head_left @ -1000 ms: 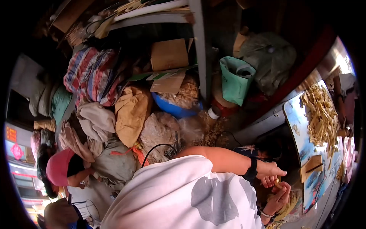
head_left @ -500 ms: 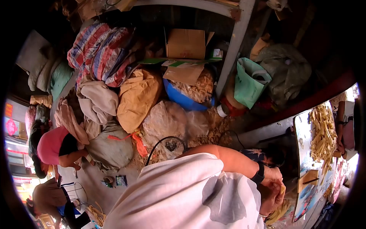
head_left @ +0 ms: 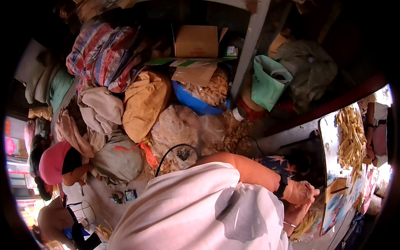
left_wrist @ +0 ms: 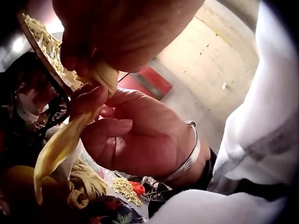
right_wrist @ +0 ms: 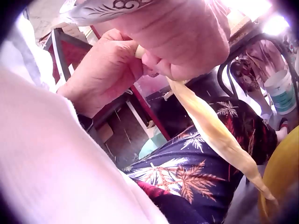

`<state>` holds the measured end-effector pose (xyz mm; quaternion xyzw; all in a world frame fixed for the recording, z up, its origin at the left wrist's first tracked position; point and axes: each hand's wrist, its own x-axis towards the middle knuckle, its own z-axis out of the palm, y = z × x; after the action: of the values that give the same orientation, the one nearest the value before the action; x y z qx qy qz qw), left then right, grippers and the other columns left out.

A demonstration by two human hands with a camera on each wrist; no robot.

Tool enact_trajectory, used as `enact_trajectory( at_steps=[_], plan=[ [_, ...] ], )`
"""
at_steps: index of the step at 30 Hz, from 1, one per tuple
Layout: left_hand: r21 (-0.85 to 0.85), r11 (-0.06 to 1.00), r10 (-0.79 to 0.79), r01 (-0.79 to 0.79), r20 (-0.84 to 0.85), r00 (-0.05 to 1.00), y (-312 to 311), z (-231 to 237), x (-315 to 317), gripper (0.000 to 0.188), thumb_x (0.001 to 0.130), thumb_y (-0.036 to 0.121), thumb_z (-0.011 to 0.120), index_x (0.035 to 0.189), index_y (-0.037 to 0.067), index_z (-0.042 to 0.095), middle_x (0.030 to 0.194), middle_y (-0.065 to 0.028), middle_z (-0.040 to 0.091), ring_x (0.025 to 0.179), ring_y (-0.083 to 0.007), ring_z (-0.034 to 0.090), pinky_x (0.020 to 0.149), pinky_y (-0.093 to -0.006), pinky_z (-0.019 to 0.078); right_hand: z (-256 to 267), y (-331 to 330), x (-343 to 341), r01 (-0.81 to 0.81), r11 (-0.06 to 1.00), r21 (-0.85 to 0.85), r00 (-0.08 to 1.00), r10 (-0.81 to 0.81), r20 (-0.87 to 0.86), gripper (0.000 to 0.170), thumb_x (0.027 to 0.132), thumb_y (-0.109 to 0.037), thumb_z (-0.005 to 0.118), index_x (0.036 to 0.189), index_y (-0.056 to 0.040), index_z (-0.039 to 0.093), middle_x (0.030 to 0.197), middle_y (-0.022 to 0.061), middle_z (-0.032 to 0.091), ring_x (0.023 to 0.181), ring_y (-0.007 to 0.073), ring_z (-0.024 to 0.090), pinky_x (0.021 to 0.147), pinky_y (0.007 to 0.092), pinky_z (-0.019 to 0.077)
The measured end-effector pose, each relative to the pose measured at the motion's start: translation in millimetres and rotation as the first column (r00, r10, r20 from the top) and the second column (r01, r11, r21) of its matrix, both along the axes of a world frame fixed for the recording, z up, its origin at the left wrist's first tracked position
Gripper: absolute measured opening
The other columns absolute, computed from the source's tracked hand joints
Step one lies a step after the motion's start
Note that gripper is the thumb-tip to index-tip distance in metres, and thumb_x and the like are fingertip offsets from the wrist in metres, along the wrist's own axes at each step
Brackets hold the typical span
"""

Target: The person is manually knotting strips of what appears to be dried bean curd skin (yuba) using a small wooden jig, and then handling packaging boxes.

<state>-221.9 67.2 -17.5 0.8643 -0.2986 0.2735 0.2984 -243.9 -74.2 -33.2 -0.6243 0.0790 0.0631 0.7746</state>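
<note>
A pale yellow, leaf-like strip [left_wrist: 60, 147] hangs from the fingers of my right hand [left_wrist: 145, 135], which wears a silver bracelet. My left hand [left_wrist: 126, 37], close above it, pinches the upper part of the strip. In the right wrist view the strip [right_wrist: 215, 128] slants down from beneath my right hand [right_wrist: 182, 37], and my left hand [right_wrist: 105, 70] holds its other end, fingertips close to the right ones. The head view has my left hand [head_left: 302, 192], with a black wristband, overlapping my right hand [head_left: 296, 214]; the strip is mostly hidden there.
A blue-patterned board [head_left: 329, 141] bears a heap of strips [head_left: 350, 137] at the right. Sacks [head_left: 146, 104], a blue tub [head_left: 196, 102] and a green bag [head_left: 268, 85] lie ahead. A person in a pink hat [head_left: 54, 162] bends at the left.
The head view has shifted. My hands, a little apart a second ago with yellow strip showing between them, are now close together, the left over the right.
</note>
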Motion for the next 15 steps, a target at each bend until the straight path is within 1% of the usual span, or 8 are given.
enact_trajectory(
  at_steps=[1,3,5,8,9,12,13,15],
  plan=[
    [-0.005,0.999,-0.039,0.039,0.013,0.999,2.2,-0.3,0.9,0.011,0.068,0.017,0.068,0.073,0.007,0.071,0.078,-0.007,0.058,0.073,-0.0211,0.061,0.054,-0.0331,0.0522,-3.8,-2.6,1.2,-0.02,0.999,0.041,1.0,0.021,-0.015,0.032,0.102,-0.024,0.051,0.129,-0.0054,0.051,0.12,0.0068,0.06,0.107,0.0172,0.06,0.093,0.0289,0.0496],
    [0.204,0.967,0.148,-0.154,0.043,0.988,-1.3,-1.8,-2.9,0.012,0.069,0.018,0.067,0.073,0.008,0.072,0.077,-0.0071,0.058,0.074,-0.0207,0.061,0.052,-0.0319,0.0503,-2.5,-1.5,2.1,-0.11,0.989,0.102,0.994,0.112,-0.012,0.032,0.101,-0.023,0.054,0.128,-0.0047,0.052,0.122,0.0083,0.061,0.11,0.0178,0.061,0.094,0.0293,0.0509],
    [0.311,0.901,0.274,-0.303,0.133,0.952,-13.0,-13.5,1.1,0.016,0.074,0.019,0.065,0.073,0.006,0.073,0.075,-0.0087,0.06,0.074,-0.0209,0.061,0.052,-0.0322,0.0487,5.4,4.0,-3.8,-0.059,0.984,0.165,0.997,0.065,-0.031,0.032,0.101,-0.022,0.055,0.127,-0.0043,0.052,0.122,0.0086,0.061,0.109,0.0175,0.062,0.092,0.0287,0.0514],
    [0.048,0.996,0.085,-0.078,-0.157,0.984,-14.7,-14.4,8.2,0.017,0.075,0.019,0.064,0.074,0.003,0.072,0.075,-0.0118,0.061,0.075,-0.0222,0.062,0.054,-0.036,0.0504,7.7,4.7,-7.6,-0.072,0.991,0.112,0.997,0.076,-0.029,0.033,0.101,-0.023,0.054,0.128,-0.004,0.052,0.122,0.0084,0.062,0.107,0.0173,0.062,0.091,0.0283,0.0518],
    [-0.15,0.987,-0.092,0.057,-0.238,0.967,-1.1,-3.3,2.4,0.018,0.078,0.016,0.064,0.077,-0.001,0.071,0.078,-0.0166,0.062,0.078,-0.0263,0.064,0.059,-0.0391,0.0526,5.5,0.1,-11.3,-0.088,0.994,0.068,0.996,0.09,-0.027,0.034,0.102,-0.024,0.054,0.129,-0.004,0.053,0.122,0.0083,0.062,0.107,0.0173,0.062,0.091,0.0282,0.0518],
    [-0.23,0.973,-0.113,-0.021,-0.556,0.823,-13.8,-0.6,-1.2,0.022,0.083,0.014,0.058,0.085,-0.004,0.072,0.085,-0.0207,0.065,0.083,-0.0292,0.065,0.074,-0.0342,0.0509,-15.6,-37.2,6.6,-0.224,0.971,0.079,0.974,0.225,0.007,0.038,0.102,-0.025,0.053,0.133,-0.0031,0.052,0.125,0.0084,0.061,0.107,0.0181,0.062,0.09,0.0282,0.0519],
    [-0.189,0.982,-0.138,0.027,-0.607,0.783,-25.6,-10.5,8.8,0.018,0.079,0.012,0.063,0.078,-0.004,0.072,0.093,-0.0242,0.065,0.091,-0.033,0.066,0.079,-0.0377,0.0523,-19.2,-43.3,9.4,-0.209,0.976,0.062,0.978,0.209,0.014,0.039,0.102,-0.023,0.052,0.134,-0.0021,0.052,0.126,0.0086,0.061,0.108,0.0184,0.062,0.091,0.0289,0.0505],
    [-0.251,0.968,-0.146,-0.014,-0.606,0.782,-31.4,-15.2,9.2,0.018,0.078,0.013,0.064,0.079,-0.003,0.071,0.095,-0.0233,0.064,0.092,-0.0349,0.065,0.08,-0.0399,0.0523,-14.6,-43.8,8.7,-0.244,0.952,0.187,0.969,0.246,0.01,0.036,0.101,-0.022,0.053,0.132,-0.0029,0.052,0.127,0.0073,0.059,0.113,0.0176,0.059,0.096,0.0316,0.0476]
  ],
)
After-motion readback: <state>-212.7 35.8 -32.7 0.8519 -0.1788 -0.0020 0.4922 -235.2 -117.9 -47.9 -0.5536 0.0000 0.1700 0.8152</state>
